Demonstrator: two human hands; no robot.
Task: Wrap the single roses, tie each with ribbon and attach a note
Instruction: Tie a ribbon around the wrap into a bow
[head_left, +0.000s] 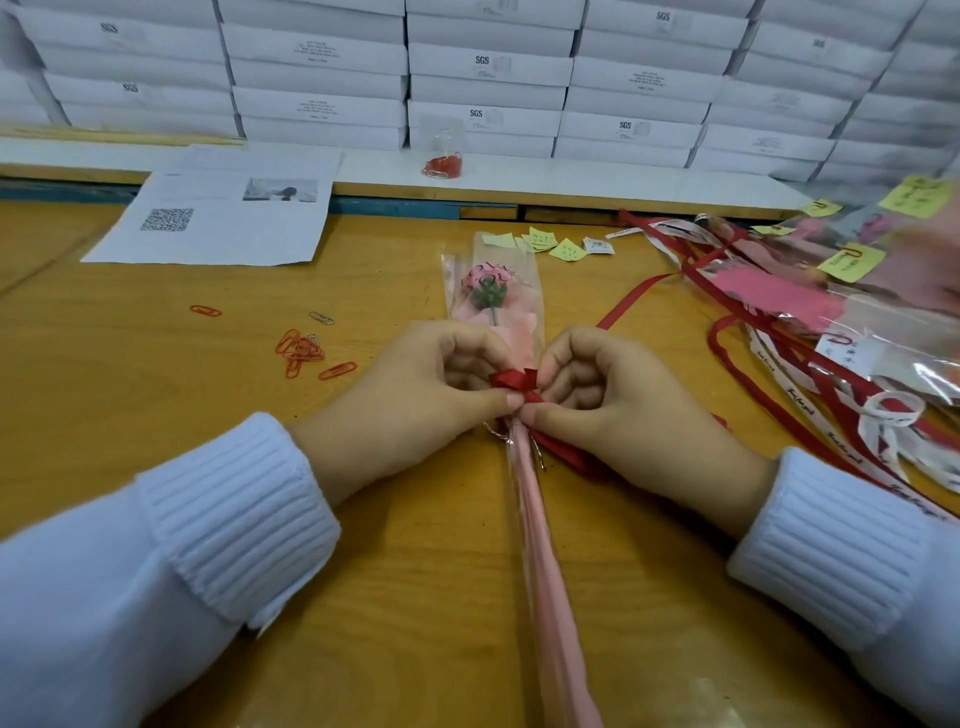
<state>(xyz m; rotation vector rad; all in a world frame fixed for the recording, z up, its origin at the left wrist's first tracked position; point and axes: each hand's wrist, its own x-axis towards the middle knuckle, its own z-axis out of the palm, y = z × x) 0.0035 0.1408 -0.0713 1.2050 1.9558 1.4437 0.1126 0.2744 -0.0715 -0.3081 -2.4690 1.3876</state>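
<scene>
A glossy, orange-brown wooden desk carries a single rose lying lengthwise at the centre, head far, stem near. The bloom is pink over a green calyx. It sits inside a clear, crinkly cellophane sleeve lined with soft pink paper, which narrows into a long, slim tube running to the near edge.

A flat red ribbon of matte satin is bunched into small loops around the narrow neck of the wrap. One tail trails away to the far right across the desk.

Both hands are tightly curled over the ribbon, knuckles up, and come out of ribbed white knit cuffs. The left hand pinches the ribbon between thumb and forefinger at the neck. The right hand pinches it from the other side, its thumb tip touching the left thumb tip.

To the left lies a loose scatter of thin red wire paper clips. Small yellow notes lie just beyond the rose head. At the right is a heap of wrapped roses with yellow notes clipped on, over tangled red and printed white ribbons. Printed paper sheets lie far left, and flat white cardboard boxes are stacked along the back.
</scene>
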